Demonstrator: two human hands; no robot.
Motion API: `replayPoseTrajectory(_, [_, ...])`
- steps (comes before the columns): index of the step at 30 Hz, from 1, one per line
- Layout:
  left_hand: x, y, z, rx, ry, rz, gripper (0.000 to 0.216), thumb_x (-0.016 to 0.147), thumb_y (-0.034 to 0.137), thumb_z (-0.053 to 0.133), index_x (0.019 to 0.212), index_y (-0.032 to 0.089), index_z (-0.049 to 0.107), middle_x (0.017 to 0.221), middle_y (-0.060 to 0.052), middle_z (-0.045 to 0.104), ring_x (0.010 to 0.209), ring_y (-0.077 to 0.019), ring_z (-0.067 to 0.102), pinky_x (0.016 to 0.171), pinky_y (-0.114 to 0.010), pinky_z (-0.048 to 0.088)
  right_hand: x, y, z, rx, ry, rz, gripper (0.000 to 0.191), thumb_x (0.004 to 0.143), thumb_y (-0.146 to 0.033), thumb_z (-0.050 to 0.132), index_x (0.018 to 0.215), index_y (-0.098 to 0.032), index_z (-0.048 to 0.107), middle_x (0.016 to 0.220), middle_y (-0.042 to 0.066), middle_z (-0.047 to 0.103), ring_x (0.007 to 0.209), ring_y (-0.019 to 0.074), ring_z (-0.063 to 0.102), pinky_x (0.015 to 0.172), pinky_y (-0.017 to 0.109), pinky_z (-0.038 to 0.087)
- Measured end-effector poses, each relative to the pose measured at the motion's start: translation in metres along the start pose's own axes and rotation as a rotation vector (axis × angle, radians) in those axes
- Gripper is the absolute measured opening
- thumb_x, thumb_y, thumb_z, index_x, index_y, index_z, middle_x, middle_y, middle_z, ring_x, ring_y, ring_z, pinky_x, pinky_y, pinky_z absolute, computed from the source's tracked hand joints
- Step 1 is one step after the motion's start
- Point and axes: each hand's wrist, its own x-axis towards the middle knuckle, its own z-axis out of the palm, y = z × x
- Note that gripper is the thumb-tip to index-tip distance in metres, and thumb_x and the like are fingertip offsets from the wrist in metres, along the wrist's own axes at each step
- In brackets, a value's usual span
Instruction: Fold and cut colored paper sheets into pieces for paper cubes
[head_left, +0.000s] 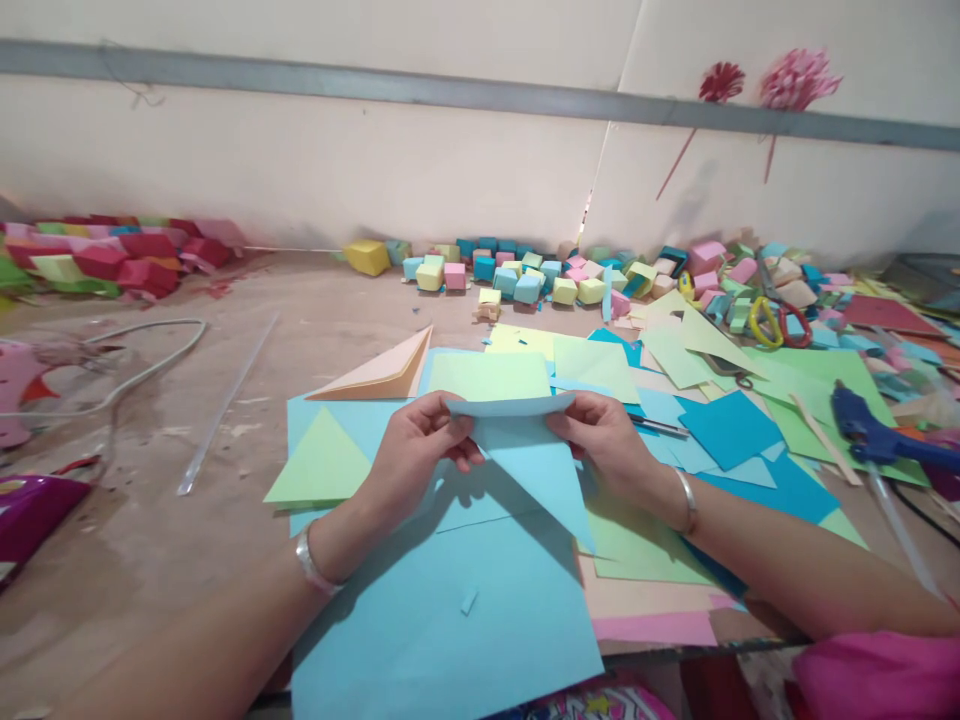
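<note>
From the head view, your left hand (416,450) and right hand (604,440) each pinch an end of a light blue paper sheet (525,450), fingers closed on its folded top edge, holding it just above the loose coloured sheets (637,545) on the worktable (150,520), near the blue glue gun (874,430).

The blue sheet (525,455) hides parts of left hand (416,455) and right hand (609,445), probably thumbs.

A folded sheet (517,440) hangs above loose sheets (450,610) on the table (150,520), paper cubes (525,278) behind them, a glue gun (862,425) right.
</note>
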Motion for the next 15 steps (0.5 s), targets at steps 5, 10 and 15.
replayPoseTrajectory(5, [-0.001, 0.004, 0.000, -0.054, -0.004, -0.012, 0.016, 0.076, 0.024, 0.074, 0.083, 0.016, 0.062, 0.056, 0.000, 0.067, 0.053, -0.0157, 0.068, 0.047, -0.020, 0.051, 0.004, -0.002, -0.004, 0.067, -0.021, 0.059, 0.014, 0.069, -0.027, 0.073, 0.080, -0.018, 0.071, 0.051, -0.006, 0.050, 0.043, 0.0066, 0.039, 0.041, 0.022, 0.027])
replayPoseTrajectory(10, [-0.003, 0.009, 0.004, -0.111, -0.037, -0.050, 0.014, 0.071, 0.023, 0.074, 0.080, 0.015, 0.067, 0.059, -0.003, 0.070, 0.054, -0.0152, 0.067, 0.050, -0.021, 0.052, 0.004, -0.012, -0.003, 0.174, 0.024, 0.121, 0.009, 0.059, -0.018, 0.068, 0.069, -0.018, 0.069, 0.044, -0.008, 0.039, 0.040, 0.0047, 0.030, 0.040, 0.021, 0.020])
replayPoseTrajectory(15, [-0.002, 0.007, 0.001, -0.135, -0.027, -0.058, 0.012, 0.067, 0.023, 0.073, 0.075, 0.015, 0.071, 0.059, 0.000, 0.065, 0.051, -0.0100, 0.059, 0.049, -0.019, 0.046, 0.002, -0.018, -0.001, 0.160, 0.058, 0.091, 0.011, 0.057, -0.016, 0.059, 0.062, -0.018, 0.069, 0.045, -0.007, 0.037, 0.041, 0.0051, 0.027, 0.041, 0.022, 0.019])
